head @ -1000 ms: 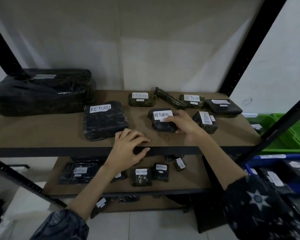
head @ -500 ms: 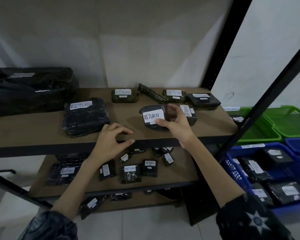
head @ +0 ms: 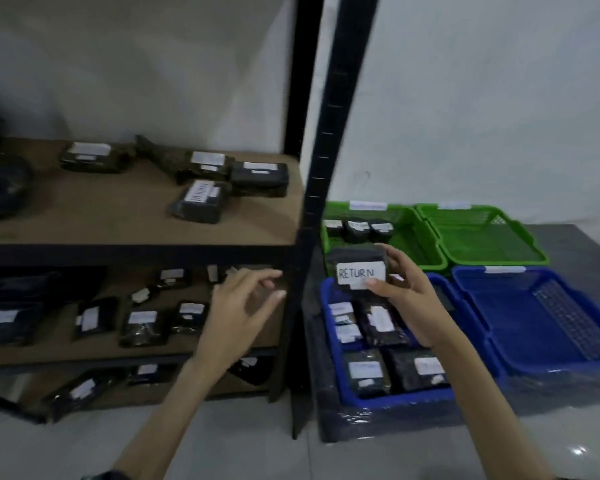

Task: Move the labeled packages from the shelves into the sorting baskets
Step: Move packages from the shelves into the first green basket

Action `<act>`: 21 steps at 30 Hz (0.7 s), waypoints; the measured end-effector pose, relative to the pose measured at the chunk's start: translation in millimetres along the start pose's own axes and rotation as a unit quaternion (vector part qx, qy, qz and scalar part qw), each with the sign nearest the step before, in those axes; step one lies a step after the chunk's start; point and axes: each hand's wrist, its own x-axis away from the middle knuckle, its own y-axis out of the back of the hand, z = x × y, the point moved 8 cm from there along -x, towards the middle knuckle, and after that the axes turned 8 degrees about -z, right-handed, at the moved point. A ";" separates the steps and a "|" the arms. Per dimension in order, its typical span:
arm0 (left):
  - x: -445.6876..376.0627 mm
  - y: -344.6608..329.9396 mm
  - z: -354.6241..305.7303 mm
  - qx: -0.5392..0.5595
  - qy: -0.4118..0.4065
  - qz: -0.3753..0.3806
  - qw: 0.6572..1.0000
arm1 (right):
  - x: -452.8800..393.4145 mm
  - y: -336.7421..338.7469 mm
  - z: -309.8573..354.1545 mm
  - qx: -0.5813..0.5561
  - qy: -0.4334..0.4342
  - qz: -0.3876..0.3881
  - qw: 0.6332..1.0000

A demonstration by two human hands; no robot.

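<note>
The right hand (head: 407, 299) grips a black plastic-wrapped package with a white "RETURN" label (head: 359, 270), held above the near-left blue plastic basket (head: 329, 327), which holds several black labelled packages. The left hand (head: 238, 311) hovers with loosely curled fingers, left of that basket.

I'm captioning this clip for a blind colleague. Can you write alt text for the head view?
A person's right hand holds a black package labeled RETURN above a blue basket of packages beside a shelf. The left hand hovers empty.
</note>
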 end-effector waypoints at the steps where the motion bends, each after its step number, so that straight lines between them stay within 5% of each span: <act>1: 3.9 -30.3 -9.2 0.014 0.009 0.020 1.000 | -6.3 26.1 -9.9 -0.006 -0.021 -0.023 1.000; 9: -19.9 -208.7 -11.0 0.020 0.154 0.141 0.978 | -73.2 139.9 -90.4 -0.064 -0.174 -0.155 0.970; 21: -103.7 -301.9 157.7 -0.087 0.400 0.075 0.909 | -269.1 139.9 -183.9 0.042 -0.251 -0.127 0.959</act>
